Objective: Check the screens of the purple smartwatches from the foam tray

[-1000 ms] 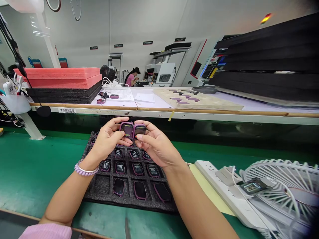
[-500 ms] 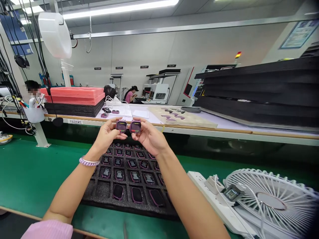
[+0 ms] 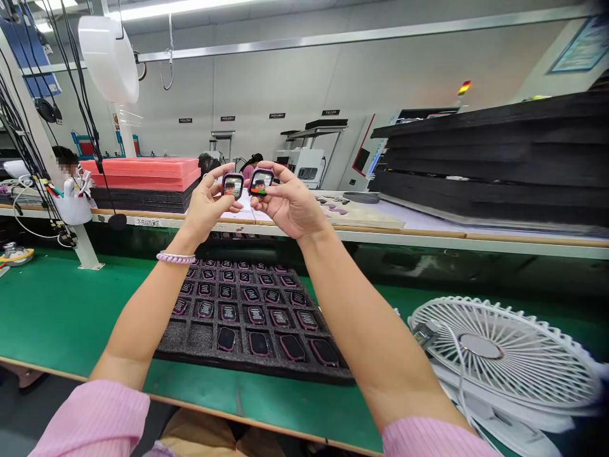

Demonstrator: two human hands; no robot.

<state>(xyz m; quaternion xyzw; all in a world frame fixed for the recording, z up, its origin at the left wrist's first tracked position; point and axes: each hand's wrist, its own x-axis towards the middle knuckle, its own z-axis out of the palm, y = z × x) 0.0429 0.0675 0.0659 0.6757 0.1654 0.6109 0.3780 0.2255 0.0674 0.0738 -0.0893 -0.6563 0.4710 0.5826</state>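
My left hand (image 3: 205, 204) pinches a small purple-framed smartwatch body (image 3: 233, 185) with a lit screen. My right hand (image 3: 289, 204) pinches a second lit watch body (image 3: 261, 181) right beside it. Both are held up at arm's length, above and behind a black foam tray (image 3: 190, 339) on the green bench. The tray's pockets hold several more watch bodies (image 3: 255, 314), some lit, some dark.
A white desk fan (image 3: 499, 355) lies flat at the right of the bench. Behind runs a raised shelf (image 3: 428, 233) with pink foam sheets (image 3: 143, 172), black foam stacks (image 3: 499, 165) and loose parts. Cables and a white cup (image 3: 73, 209) hang at left. Other people sit in the background.
Both hands rose from just above the tray to arm's length, still holding the two watch bodies. Their screens now show pictures. The head tilted up.
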